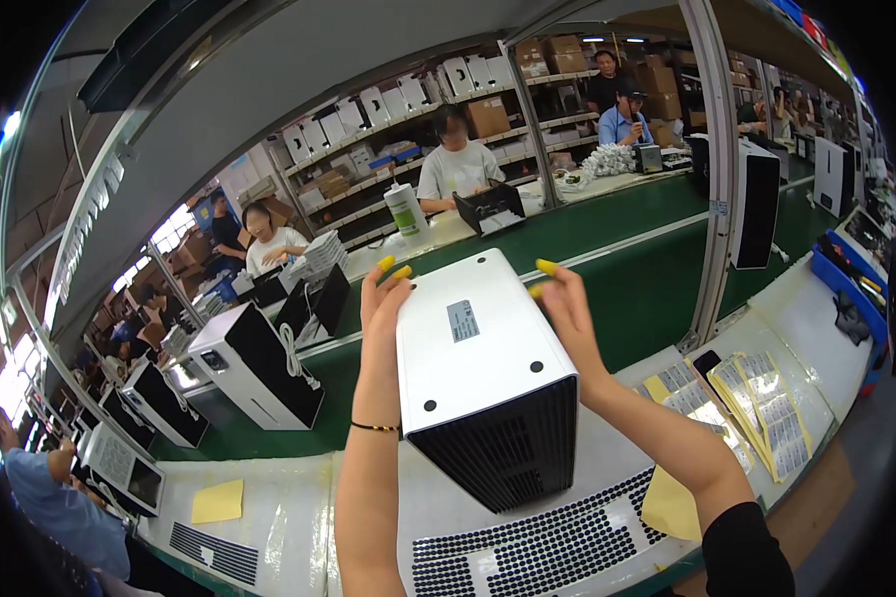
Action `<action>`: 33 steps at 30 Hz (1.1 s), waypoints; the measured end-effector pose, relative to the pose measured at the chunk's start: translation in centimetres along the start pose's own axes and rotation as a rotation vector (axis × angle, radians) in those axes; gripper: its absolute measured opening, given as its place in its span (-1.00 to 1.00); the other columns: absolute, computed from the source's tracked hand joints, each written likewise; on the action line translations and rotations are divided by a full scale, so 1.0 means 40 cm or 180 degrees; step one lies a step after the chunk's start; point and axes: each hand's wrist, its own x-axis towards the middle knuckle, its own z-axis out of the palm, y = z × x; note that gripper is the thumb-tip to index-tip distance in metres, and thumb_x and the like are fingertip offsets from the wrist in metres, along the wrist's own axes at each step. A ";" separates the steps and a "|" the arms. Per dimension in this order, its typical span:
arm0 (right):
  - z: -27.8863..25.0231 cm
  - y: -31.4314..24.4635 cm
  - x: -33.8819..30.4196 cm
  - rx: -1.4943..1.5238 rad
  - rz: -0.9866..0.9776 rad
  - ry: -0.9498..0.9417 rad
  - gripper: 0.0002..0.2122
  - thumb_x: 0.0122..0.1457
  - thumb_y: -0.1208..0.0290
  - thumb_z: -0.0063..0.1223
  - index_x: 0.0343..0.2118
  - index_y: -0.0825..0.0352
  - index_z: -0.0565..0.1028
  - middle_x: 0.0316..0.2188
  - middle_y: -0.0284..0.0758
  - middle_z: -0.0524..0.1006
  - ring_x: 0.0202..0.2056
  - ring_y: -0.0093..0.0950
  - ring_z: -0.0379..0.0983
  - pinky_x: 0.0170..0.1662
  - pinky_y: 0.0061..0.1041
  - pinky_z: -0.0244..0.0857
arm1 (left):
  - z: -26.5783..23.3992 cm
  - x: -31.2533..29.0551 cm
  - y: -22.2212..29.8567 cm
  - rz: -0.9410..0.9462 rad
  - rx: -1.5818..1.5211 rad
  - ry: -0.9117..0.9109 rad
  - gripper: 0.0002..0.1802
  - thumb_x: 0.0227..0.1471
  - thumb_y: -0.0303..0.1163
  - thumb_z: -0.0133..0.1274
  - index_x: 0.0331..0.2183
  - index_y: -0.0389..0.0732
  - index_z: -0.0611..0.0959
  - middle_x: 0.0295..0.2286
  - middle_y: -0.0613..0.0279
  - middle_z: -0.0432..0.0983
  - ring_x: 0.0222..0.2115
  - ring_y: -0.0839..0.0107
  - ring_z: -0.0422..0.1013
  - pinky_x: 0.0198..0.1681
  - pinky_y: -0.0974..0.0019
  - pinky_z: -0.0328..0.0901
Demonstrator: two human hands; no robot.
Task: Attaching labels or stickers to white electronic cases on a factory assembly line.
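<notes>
A white box-shaped appliance (468,368) with a black slatted end stands in front of me, its pale top face carrying a grey label (463,320). Three round black feet show plainly at that face's corners. My left hand (385,303) lies along the appliance's far left edge, fingers stretched out, fingertips by a small dark spot at the corner. Yellow covers sit on some fingertips of both hands. Beside the far right edge is my right hand (567,313), slightly blurred, its fingers apart; whether it touches the casing I cannot tell.
A sheet of round black pads (538,547) lies before the appliance. Label sheets (762,408) and a phone (707,364) are at right, near a blue bin (846,289). Beyond runs a green conveyor (627,249) with more appliances (259,363). A metal post (717,199) rises at right; people work across.
</notes>
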 end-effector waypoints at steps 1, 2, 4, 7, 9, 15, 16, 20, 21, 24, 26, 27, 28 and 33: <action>-0.014 -0.017 -0.035 -0.0010 -0.0045 -0.0062 -0.65 0.37 0.28 -0.29 0.10 0.39 0.17 -0.23 -0.33 0.37 -0.13 -0.58 0.26 0.05 -0.58 0.08 | -0.024 -0.015 -0.023 0.0030 -0.0253 -0.0057 -0.50 0.11 -0.37 0.01 0.07 -0.24 0.29 -0.17 0.13 0.41 -0.25 0.46 0.39 -0.23 0.47 0.34; -0.037 -0.016 -0.063 -0.0105 -0.0444 -0.0335 -0.57 0.35 0.17 -0.28 0.12 0.38 0.13 -0.22 -0.30 0.37 -0.12 -0.54 0.27 0.10 -0.50 0.04 | -0.060 -0.019 -0.071 0.0064 -0.0511 -0.0116 -0.55 0.16 -0.31 -0.02 0.04 -0.24 0.33 -0.18 0.15 0.42 -0.21 0.47 0.39 -0.22 0.47 0.35; -0.047 -0.039 -0.105 -0.0126 -0.1128 -0.0778 -0.41 0.28 -0.01 -0.19 0.16 0.36 0.06 -0.21 -0.26 0.38 -0.06 -0.48 0.26 0.17 -0.38 -0.03 | -0.192 -0.043 -0.258 0.0160 -0.0326 -0.0036 -0.60 0.18 -0.24 -0.06 -0.01 -0.24 0.38 -0.17 0.15 0.44 -0.17 0.33 0.42 -0.20 0.30 0.39; 0.043 -0.146 -0.189 -0.0441 -0.0378 -0.1003 -0.04 -0.01 -0.13 0.19 0.26 0.32 -0.12 -0.08 -0.24 0.34 0.05 -0.43 0.23 0.24 -0.37 -0.09 | -0.362 -0.162 -0.450 -0.0369 0.2824 -0.0139 -0.52 0.03 -0.27 0.06 -0.03 -0.27 0.41 -0.11 -0.05 0.42 -0.10 0.02 0.37 -0.11 0.09 0.33; 0.047 -0.140 -0.159 -0.0493 -0.0023 -0.0895 0.05 -0.15 0.00 0.39 0.27 0.28 -0.12 0.01 -0.25 0.29 0.09 -0.44 0.19 0.21 -0.43 -0.04 | -0.325 -0.242 -0.552 0.0095 0.4123 -0.0487 -0.46 -0.10 -0.31 0.14 -0.07 -0.32 0.43 -0.12 -0.11 0.41 -0.10 -0.03 0.33 -0.11 -0.01 0.28; 0.118 -0.110 -0.031 -0.0317 -0.0074 -0.0406 -0.31 -0.02 0.38 0.33 0.14 0.27 0.16 -0.12 -0.29 0.43 -0.07 -0.53 0.32 0.05 -0.57 0.19 | -0.324 -0.298 -0.466 0.0201 0.4435 -0.0521 -0.57 -0.12 -0.54 0.00 -0.10 -0.17 0.50 -0.27 0.06 0.49 -0.22 0.07 0.41 -0.23 0.02 0.32; 0.116 -0.087 0.007 -0.0124 0.0071 -0.0520 -0.40 0.05 0.26 0.26 0.14 0.17 0.24 -0.07 -0.32 0.37 -0.04 -0.51 0.29 0.05 -0.54 0.18 | -0.355 -0.277 -0.485 0.0480 0.4558 -0.0372 -0.60 -0.10 -0.59 -0.03 -0.13 -0.18 0.52 -0.35 0.08 0.53 -0.31 0.07 0.47 -0.29 0.07 0.36; 0.122 -0.025 0.176 -0.0222 0.0365 -0.0216 -0.48 0.09 0.25 0.23 0.08 0.23 0.29 -0.18 -0.35 0.44 -0.16 -0.60 0.36 -0.08 -0.58 0.28 | -0.369 -0.167 -0.404 0.0605 0.4342 -0.0256 -0.58 -0.13 -0.59 0.00 -0.14 -0.12 0.54 -0.39 0.03 0.56 -0.34 0.03 0.49 -0.31 0.06 0.38; 0.120 -0.002 0.211 -0.0341 0.0310 -0.0188 -0.50 0.10 0.25 0.22 0.06 0.24 0.30 -0.20 -0.35 0.45 -0.17 -0.63 0.37 -0.11 -0.59 0.29 | -0.366 -0.129 -0.383 0.0463 0.4221 -0.0238 -0.59 -0.14 -0.56 0.04 -0.15 -0.10 0.55 -0.41 0.03 0.56 -0.35 0.02 0.48 -0.30 0.05 0.38; 0.127 0.052 0.260 0.0008 0.0183 -0.0300 -0.54 0.10 0.24 0.22 0.02 0.25 0.31 -0.20 -0.38 0.44 -0.17 -0.65 0.35 -0.10 -0.61 0.26 | -0.359 -0.009 -0.358 0.0693 0.4412 -0.0058 -0.54 -0.15 -0.54 0.06 -0.11 -0.04 0.54 -0.47 0.02 0.55 -0.38 -0.02 0.48 -0.30 0.05 0.38; 0.136 0.084 0.276 0.0083 -0.0455 -0.0331 -0.54 0.08 0.27 0.22 -0.01 0.27 0.29 -0.19 -0.38 0.39 -0.13 -0.63 0.30 -0.04 -0.62 0.19 | -0.349 0.074 -0.330 0.0775 0.4735 0.0252 -0.50 -0.15 -0.54 0.06 -0.07 -0.07 0.50 -0.46 -0.03 0.55 -0.38 -0.06 0.48 -0.31 0.00 0.37; 0.148 0.111 0.278 0.0094 -0.0700 -0.0321 -0.54 0.06 0.34 0.24 -0.02 0.27 0.27 -0.22 -0.36 0.41 -0.17 -0.62 0.34 -0.08 -0.61 0.23 | -0.361 0.108 -0.320 0.0806 0.4809 0.0428 -0.50 -0.14 -0.54 0.06 -0.06 -0.09 0.49 -0.45 -0.05 0.55 -0.37 -0.07 0.48 -0.31 -0.02 0.37; 0.155 0.130 0.276 0.0082 -0.0955 -0.0293 -0.53 0.04 0.41 0.26 -0.04 0.27 0.25 -0.24 -0.34 0.44 -0.20 -0.60 0.38 -0.11 -0.61 0.27 | -0.352 0.138 -0.303 0.0631 0.4752 0.0528 -0.50 -0.13 -0.54 0.06 -0.05 -0.12 0.47 -0.44 -0.09 0.54 -0.38 -0.09 0.48 -0.31 -0.05 0.36; 0.222 0.225 0.206 -0.0003 -0.1162 -0.0482 -0.39 -0.09 0.36 0.30 0.00 0.27 0.18 -0.13 -0.28 0.33 -0.05 -0.48 0.28 0.06 -0.48 0.13 | -0.410 0.252 -0.421 0.1998 0.3539 0.0880 -0.50 -0.06 -0.49 0.05 0.00 -0.21 0.43 -0.39 -0.05 0.49 -0.39 0.00 0.47 -0.38 0.06 0.37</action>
